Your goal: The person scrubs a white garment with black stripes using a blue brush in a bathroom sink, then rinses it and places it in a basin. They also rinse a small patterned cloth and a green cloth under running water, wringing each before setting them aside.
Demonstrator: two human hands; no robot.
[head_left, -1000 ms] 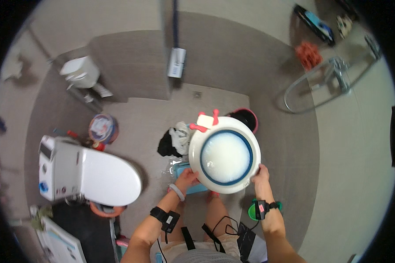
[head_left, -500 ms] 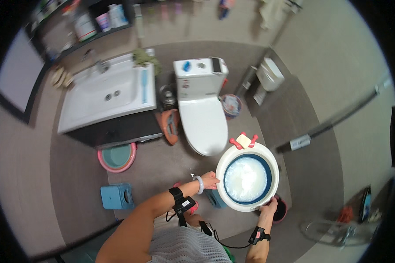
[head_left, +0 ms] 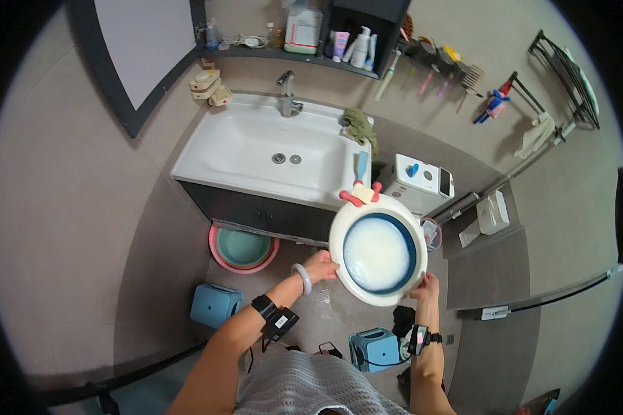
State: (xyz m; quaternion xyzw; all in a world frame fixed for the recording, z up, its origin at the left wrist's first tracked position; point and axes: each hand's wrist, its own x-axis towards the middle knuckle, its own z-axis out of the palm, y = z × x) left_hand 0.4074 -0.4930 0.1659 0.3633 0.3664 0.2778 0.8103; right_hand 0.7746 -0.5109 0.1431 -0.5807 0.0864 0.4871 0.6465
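Note:
A round white basin (head_left: pixel 336 235) with a dark blue inner wall hangs in front of me, holding cloudy white liquid (head_left: pixel 376 252). My left hand (head_left: pixel 320 267) is closed on its left rim, a pale bracelet on that wrist. My right hand (head_left: pixel 426 285) grips the rim at the lower right. On the basin's far edge sits a pale yellow block (head_left: pixel 365 194) between red knobbed pieces. That edge overlaps the front right corner of the white sink (head_left: pixel 221 155), near a light blue brush (head_left: pixel 361 166). Some fingers are hidden under the rim.
A faucet (head_left: pixel 288 93) stands behind the sink, with a green cloth (head_left: pixel 358 128) at its right end. The toilet tank (head_left: pixel 419 183) is to the right. On the floor are stacked basins (head_left: pixel 213 247), a blue stool (head_left: pixel 217 304) and another blue stool (head_left: pixel 374 349).
My view has turned left toward the sink. Still in both hands, the basin has come from beside the toilet to the sink's front right corner, and the liquid looks less foamy.

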